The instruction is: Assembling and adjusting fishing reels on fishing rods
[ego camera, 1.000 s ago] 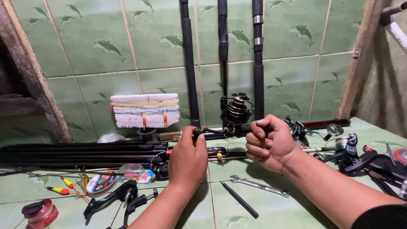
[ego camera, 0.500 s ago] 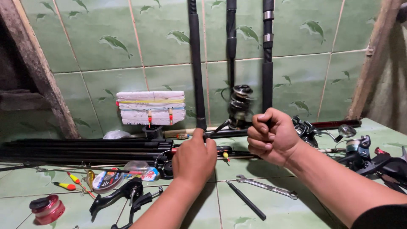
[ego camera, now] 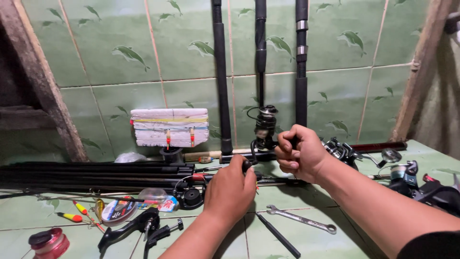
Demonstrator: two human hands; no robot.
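A black spinning reel [ego camera: 265,125] stands on a dark fishing rod [ego camera: 364,147] that lies level across the tiled bench in the head view. My right hand [ego camera: 301,154] is wrapped around the rod's grip just right of the reel. My left hand [ego camera: 231,188] is lower and to the left, pinching the reel's small handle knob [ego camera: 246,164] between fingers and thumb. Three other dark rods lean upright against the green tiled wall, the nearest one [ego camera: 221,76] just left of the reel.
A bundle of black rods [ego camera: 91,173] lies at the left. A spanner [ego camera: 301,218], a black stick [ego camera: 278,235], a line spool [ego camera: 119,211], a red spool [ego camera: 49,242], floats [ego camera: 71,217] and loose reel parts [ego camera: 143,229] lie in front. More reels [ego camera: 411,183] sit at right.
Both hands stayed on the rod and reel. My left hand has shifted a little on the handle knob, and the view has tilted slightly, so everything sits lower in the frame.
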